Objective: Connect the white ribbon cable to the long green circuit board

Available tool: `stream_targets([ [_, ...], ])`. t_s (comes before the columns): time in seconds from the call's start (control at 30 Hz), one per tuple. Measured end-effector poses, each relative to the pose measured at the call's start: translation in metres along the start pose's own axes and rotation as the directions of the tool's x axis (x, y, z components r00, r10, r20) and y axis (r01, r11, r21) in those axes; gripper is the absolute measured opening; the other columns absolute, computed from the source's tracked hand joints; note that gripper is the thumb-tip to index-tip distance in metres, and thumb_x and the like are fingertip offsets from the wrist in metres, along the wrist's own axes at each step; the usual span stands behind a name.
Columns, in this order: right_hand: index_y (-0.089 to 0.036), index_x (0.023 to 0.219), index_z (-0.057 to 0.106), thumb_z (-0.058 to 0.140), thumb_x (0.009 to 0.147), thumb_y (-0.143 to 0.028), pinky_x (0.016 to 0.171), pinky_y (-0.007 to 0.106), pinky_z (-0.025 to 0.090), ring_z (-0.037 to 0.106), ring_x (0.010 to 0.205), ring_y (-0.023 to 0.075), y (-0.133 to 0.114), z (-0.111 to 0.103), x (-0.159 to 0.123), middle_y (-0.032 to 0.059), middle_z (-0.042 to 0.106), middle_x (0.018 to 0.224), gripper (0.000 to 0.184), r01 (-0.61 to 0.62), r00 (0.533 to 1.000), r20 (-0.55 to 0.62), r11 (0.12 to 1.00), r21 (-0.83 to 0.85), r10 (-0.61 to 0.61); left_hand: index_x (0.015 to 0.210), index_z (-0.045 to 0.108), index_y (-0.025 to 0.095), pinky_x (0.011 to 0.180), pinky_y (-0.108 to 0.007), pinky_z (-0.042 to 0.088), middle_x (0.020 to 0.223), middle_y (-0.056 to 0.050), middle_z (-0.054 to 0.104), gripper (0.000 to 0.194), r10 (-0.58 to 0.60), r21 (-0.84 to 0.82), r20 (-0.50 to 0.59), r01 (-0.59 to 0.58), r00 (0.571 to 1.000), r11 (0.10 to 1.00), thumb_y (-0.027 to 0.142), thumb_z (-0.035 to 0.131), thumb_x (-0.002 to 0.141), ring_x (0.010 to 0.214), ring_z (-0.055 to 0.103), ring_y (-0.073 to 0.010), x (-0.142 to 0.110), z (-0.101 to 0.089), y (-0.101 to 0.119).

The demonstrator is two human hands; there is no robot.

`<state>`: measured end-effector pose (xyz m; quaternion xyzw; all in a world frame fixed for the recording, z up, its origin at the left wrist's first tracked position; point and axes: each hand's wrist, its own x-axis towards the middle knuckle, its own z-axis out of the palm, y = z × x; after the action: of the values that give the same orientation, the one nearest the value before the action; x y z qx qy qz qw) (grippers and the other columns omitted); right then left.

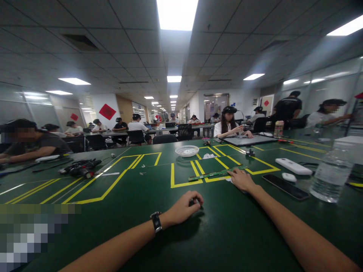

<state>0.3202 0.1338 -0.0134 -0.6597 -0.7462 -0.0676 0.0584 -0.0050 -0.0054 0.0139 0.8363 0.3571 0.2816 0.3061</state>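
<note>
Green strip lies right of centre in the frame, your right hand palm-down with slightly bent fingers at its right end; whether they grip it is unclear. Your empty left hand, lower centre, curls loosely, half open. Yellow tape marks the green table; people sit beyond. Both forearms are cut off below, the lower-left corner pixelated.

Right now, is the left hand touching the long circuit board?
Apart. The head view shows green tabletop and yellow tape between the left hand and the long circuit board.
</note>
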Motion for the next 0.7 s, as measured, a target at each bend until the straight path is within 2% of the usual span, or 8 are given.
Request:
stream_targets([
  [0.23,-0.029,0.139,0.041,0.023,0.090,-0.033,0.090,0.051,0.037,0.044,0.115,0.0320,0.0002,0.0015,0.0008,0.0117,0.047,0.131,0.052,0.006,1.000,-0.001,1.000,-0.011,-0.006,0.100,0.059,0.017,0.081,-0.025,0.039,0.099,-0.004,0.058,0.019,-0.002,-0.007,0.008,0.002,1.000,1.000,0.022,0.049,0.084,0.090,0.051,-0.0156,0.0001,0.0011,0.0008],
  [0.53,-0.027,0.144,0.033,0.018,0.092,-0.037,0.097,0.056,0.030,0.032,0.130,0.0354,0.0008,0.0063,0.0031,0.0073,0.032,0.149,0.055,-0.017,0.999,0.050,1.000,-0.007,0.017,0.099,0.060,0.018,0.083,-0.026,0.039,0.098,-0.003,0.057,0.019,0.005,-0.008,0.009,-0.005,1.000,1.000,0.021,0.050,0.083,0.092,0.051,-0.0159,0.0000,0.0004,0.0049],
  [0.7,-0.023,0.147,0.025,0.021,0.091,-0.037,0.097,0.056,0.030,0.033,0.129,0.0354,-0.0028,0.0036,0.0015,0.0102,0.033,0.148,0.057,-0.038,0.999,0.033,0.999,0.013,0.038,0.099,0.060,0.018,0.083,-0.026,0.039,0.098,-0.003,0.057,0.019,0.009,0.005,0.012,-0.009,1.000,1.000,0.021,0.049,0.083,0.091,0.051,-0.0159,0.0001,0.0007,0.0038],
])
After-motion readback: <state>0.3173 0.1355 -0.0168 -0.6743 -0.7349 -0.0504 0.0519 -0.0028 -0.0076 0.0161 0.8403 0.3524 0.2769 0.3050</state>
